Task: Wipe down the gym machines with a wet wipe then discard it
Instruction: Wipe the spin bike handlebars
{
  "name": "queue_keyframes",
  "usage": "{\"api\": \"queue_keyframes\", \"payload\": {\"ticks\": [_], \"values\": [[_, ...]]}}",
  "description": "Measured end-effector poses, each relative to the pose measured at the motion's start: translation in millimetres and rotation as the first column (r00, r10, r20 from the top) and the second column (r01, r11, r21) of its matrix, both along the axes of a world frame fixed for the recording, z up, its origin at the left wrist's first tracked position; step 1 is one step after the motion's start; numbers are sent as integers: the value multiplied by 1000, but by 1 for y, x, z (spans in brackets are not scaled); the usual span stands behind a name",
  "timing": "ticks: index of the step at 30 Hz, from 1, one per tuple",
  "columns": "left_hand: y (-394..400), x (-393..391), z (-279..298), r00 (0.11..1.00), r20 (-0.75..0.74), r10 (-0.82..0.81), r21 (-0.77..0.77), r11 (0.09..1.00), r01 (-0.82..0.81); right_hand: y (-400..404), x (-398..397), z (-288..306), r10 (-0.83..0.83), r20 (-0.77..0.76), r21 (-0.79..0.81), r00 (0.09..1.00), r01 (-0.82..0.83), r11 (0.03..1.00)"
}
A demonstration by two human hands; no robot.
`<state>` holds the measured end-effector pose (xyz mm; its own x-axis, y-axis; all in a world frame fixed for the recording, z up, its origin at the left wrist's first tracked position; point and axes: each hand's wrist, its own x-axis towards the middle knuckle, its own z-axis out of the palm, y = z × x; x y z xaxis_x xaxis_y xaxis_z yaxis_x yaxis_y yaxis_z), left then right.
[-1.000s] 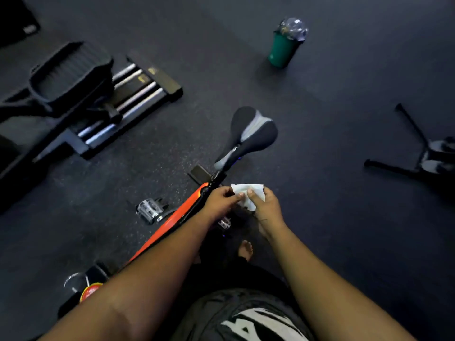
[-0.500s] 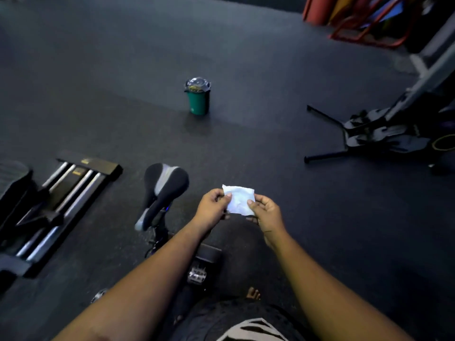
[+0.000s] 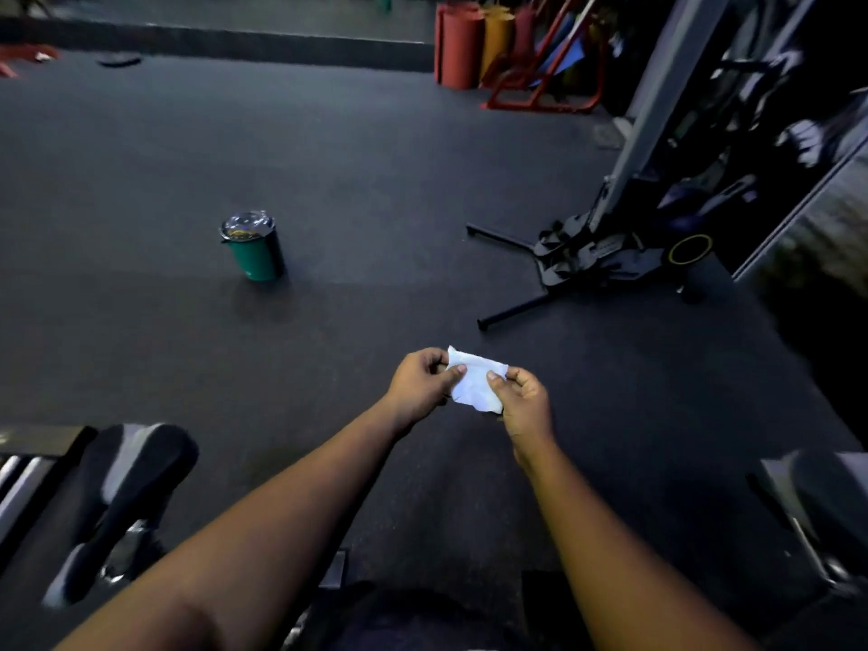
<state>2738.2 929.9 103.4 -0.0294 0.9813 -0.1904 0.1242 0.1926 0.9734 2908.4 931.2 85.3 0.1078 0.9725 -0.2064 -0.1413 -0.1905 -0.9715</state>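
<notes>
A white wet wipe is stretched between both hands in front of me, above the dark floor. My left hand pinches its left edge and my right hand pinches its right edge. A black and grey bike saddle sits at the lower left, apart from the hands. A small green bin with a clear liner stands on the floor, ahead and to the left.
A black machine with floor legs and a grey upright stands at the right. Rolled red and yellow mats lean at the back. Metal rails lie at the far left. Another dark machine part sits at the lower right.
The view has lifted from the bike to the open floor. Both hands have come away from the saddle post and hold the wipe spread out between them.
</notes>
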Motion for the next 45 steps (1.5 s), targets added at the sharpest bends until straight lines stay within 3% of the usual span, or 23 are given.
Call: {"api": "queue_keyframes", "payload": {"ticks": [9,15,19,23,26,32,36,39,42,45], "values": [[67,92,13,971,9,-238,-15,971,238,41,84,3,-276,56,21,960,275,961],[131,148,13,901,-83,-427,-1,904,428,68,135,-6,-471,54,43,881,469,882],[178,175,10,837,-98,-538,10,841,542,92,150,-11,-513,31,6,858,513,859],[225,195,7,747,-71,-662,0,748,663,115,152,-11,-642,48,34,766,641,767],[250,203,5,650,-48,-759,-11,651,759,122,152,1,-704,22,25,709,704,710],[282,252,10,413,-221,-883,24,419,908,128,160,29,-830,-71,-25,553,831,556],[277,294,10,270,-236,-934,24,272,962,110,170,37,-876,-111,-16,469,881,473],[263,327,14,150,-232,-961,43,144,989,89,184,37,-935,-88,37,345,939,343],[246,364,14,25,-261,-965,36,17,999,64,207,33,-989,21,88,146,985,147],[236,397,6,-74,-347,-935,33,-91,995,39,232,30,-990,140,151,-10,988,12]]}}
